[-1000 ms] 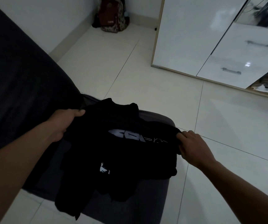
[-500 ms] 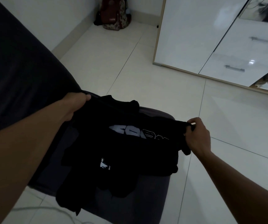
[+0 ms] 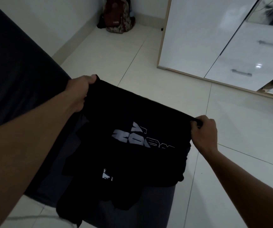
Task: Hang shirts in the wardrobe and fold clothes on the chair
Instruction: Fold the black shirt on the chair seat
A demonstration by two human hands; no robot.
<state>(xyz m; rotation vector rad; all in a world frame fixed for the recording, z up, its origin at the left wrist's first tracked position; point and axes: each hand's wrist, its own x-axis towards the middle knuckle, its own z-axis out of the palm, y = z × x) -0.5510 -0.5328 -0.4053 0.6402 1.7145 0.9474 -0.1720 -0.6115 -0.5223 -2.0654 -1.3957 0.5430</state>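
Head view: the left hand (image 3: 80, 91) is curled round the far left corner of a black shirt (image 3: 125, 112). The right hand (image 3: 204, 134) pinches the right corner, and the top edge is pulled taut between the hands. The shirt hangs over the grey chair (image 3: 148, 204), nearer than the white wardrobe (image 3: 198, 38).
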